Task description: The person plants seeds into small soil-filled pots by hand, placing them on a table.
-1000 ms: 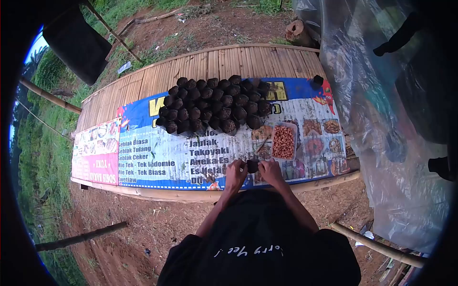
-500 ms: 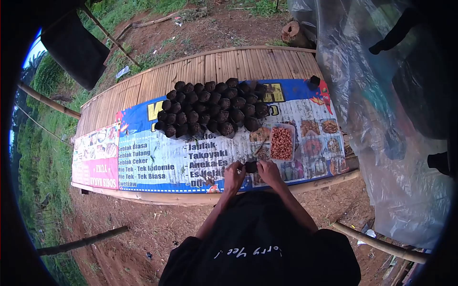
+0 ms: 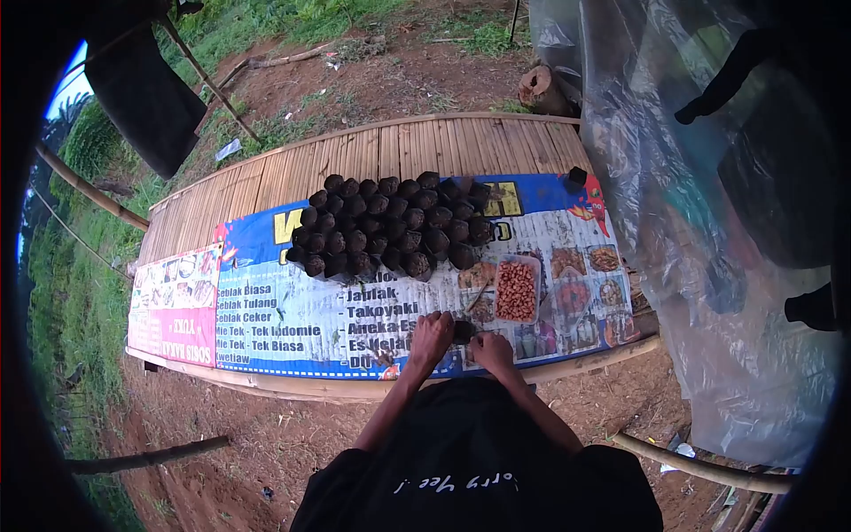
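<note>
My left hand (image 3: 433, 339) is closed on the left side of a small black pot (image 3: 463, 332) near the front edge of the banner-covered bamboo table. On the pot's right side is my right hand (image 3: 489, 349), its fingers pressed together; whatever they may pinch is too small to make out. Just beyond my right hand, a clear plastic box (image 3: 537, 291) holds reddish-brown seeds (image 3: 516, 293). Several black pots filled with dark soil (image 3: 390, 222) stand packed in a group farther back on the banner.
The printed banner (image 3: 266, 306) covers the bamboo table (image 3: 355, 144). A lone black pot (image 3: 575, 180) is at the back right. Clear plastic sheeting (image 3: 656, 222) hangs at the right. Bamboo poles (image 3: 709, 465) and a log (image 3: 541, 89) are around the table.
The view has tilted, so the table's contents appear lower. My right hand has shifted slightly down and away from the pot's top; my left hand remains at its side.
</note>
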A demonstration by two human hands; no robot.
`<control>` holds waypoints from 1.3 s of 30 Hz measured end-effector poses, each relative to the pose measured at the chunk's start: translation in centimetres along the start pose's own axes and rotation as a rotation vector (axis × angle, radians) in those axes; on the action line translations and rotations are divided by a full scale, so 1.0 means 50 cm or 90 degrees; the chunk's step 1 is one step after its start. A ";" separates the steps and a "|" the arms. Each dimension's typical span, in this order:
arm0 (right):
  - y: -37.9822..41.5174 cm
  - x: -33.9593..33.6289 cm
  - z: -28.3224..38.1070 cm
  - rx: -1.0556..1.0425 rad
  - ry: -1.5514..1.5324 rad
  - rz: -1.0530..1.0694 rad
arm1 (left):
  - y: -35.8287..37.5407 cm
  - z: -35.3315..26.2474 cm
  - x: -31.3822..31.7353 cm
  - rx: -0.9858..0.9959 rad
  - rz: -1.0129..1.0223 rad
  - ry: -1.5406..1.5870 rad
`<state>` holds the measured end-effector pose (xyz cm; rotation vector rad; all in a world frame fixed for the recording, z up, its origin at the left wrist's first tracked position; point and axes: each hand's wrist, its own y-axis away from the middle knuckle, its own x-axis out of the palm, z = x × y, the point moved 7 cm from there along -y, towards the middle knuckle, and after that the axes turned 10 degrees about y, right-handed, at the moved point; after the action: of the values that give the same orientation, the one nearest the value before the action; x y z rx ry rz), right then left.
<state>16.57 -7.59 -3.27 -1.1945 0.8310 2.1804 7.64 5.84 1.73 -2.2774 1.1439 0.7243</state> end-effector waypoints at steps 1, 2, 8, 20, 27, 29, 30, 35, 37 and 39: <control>-0.001 -0.001 0.001 -0.003 0.002 -0.010 | -0.002 0.001 0.002 0.004 0.002 -0.010; -0.003 0.010 -0.001 0.018 -0.015 0.021 | -0.006 0.002 0.001 0.013 -0.002 -0.011; 0.002 0.017 0.016 -0.021 0.048 -0.005 | 0.004 0.018 0.006 0.002 -0.022 0.001; -0.014 -0.031 0.034 -0.161 0.031 -0.162 | 0.036 0.008 -0.001 -0.055 -0.116 0.103; -0.008 -0.036 0.035 -0.172 0.086 -0.201 | 0.032 0.025 -0.004 -0.113 -0.132 0.117; 0.000 -0.042 0.041 -0.185 0.094 -0.211 | 0.037 0.000 -0.019 -0.093 -0.160 0.155; 0.000 -0.045 0.040 -0.188 0.073 -0.221 | 0.039 0.008 -0.015 -0.115 -0.138 0.157; -0.024 -0.042 0.031 -0.160 0.048 -0.180 | 0.037 0.014 -0.004 -0.097 -0.138 0.127; -0.001 -0.076 0.050 -0.204 0.025 -0.225 | 0.039 -0.010 -0.021 -0.085 -0.150 0.154; -0.012 -0.062 0.042 -0.187 0.050 -0.204 | 0.038 0.005 -0.012 -0.100 -0.148 0.151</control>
<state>17.33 -6.10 0.14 -1.4504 0.3229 2.0445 5.68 5.35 1.58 -2.6302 0.9253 0.4771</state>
